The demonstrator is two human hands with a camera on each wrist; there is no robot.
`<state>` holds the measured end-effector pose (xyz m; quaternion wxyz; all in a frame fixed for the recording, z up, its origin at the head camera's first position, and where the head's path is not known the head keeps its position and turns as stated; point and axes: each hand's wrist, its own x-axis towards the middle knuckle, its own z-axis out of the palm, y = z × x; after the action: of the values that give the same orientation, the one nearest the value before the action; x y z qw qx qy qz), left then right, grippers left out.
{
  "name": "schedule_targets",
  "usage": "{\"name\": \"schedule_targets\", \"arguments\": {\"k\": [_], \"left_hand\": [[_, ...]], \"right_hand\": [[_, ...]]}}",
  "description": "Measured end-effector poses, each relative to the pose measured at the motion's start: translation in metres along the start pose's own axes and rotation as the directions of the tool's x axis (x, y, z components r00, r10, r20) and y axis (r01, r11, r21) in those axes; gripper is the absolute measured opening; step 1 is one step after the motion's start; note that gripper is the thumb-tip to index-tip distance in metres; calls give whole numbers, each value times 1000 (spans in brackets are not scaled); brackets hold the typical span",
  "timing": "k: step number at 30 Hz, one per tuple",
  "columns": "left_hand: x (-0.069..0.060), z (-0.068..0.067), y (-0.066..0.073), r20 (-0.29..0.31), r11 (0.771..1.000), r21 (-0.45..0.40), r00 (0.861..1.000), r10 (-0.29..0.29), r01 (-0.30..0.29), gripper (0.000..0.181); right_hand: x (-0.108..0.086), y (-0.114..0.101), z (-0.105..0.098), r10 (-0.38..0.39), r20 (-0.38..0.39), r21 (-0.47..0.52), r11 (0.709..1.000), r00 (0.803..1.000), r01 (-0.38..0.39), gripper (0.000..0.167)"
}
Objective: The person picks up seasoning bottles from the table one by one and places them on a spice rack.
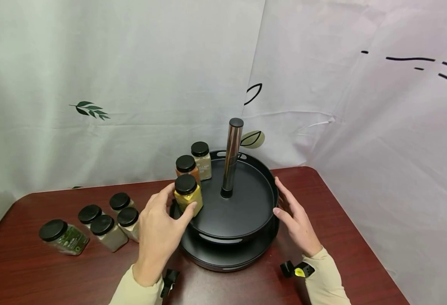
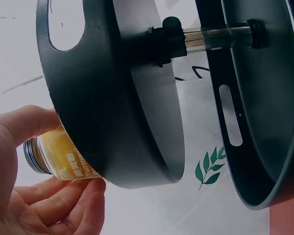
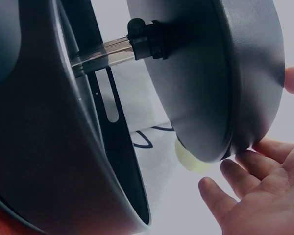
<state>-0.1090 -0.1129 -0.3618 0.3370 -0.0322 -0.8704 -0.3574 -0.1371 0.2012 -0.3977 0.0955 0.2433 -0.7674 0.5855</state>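
My left hand point(image 1: 162, 228) grips a spice jar point(image 1: 188, 199) with yellow contents and a black lid, at the left edge of the upper tier point(image 1: 238, 212) of a black two-tier turntable. In the left wrist view, thumb and fingers lie on either side of the yellow jar point(image 2: 63, 152). The right hand point(image 1: 293, 216) touches the outer right side of that tier, its fingers extended along the wall point(image 3: 259, 98). Behind the yellow jar, an orange spice jar point(image 1: 187, 166) and a pale beige one point(image 1: 204, 163) stand on the tier.
On the table point(image 1: 29, 271) at left stand several more black-lidded jars, among them a pale jar point(image 1: 113, 237); a tilted jar of green herbs point(image 1: 71, 241) lies furthest left. A metal post point(image 1: 232, 156) rises from the turntable's middle. Behind hangs a white cloth point(image 1: 151, 84).
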Motion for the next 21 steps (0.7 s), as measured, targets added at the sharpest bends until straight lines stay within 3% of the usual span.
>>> {"name": "schedule_targets", "arguments": {"k": [6,11,15,21], "left_hand": [[-1,-6,-4,7,999,-32,1000,14,-14,66],[-2,-16,-10,-32,997,-50,998,49,-50,65],[0,-26,-15,-68,997,-41,995,67,-70,62],[1,-40,-22,-80,999,7,996,50,-50,62]], "right_hand": [[0,-1,0,-4,-6,-10,1000,1000,4,63],[-1,-3,0,-6,-5,-9,1000,1000,6,64],[-2,-3,0,-7,-8,-1,1000,1000,7,63],[-2,-3,1,-16,-14,8,1000,1000,16,63]]}}
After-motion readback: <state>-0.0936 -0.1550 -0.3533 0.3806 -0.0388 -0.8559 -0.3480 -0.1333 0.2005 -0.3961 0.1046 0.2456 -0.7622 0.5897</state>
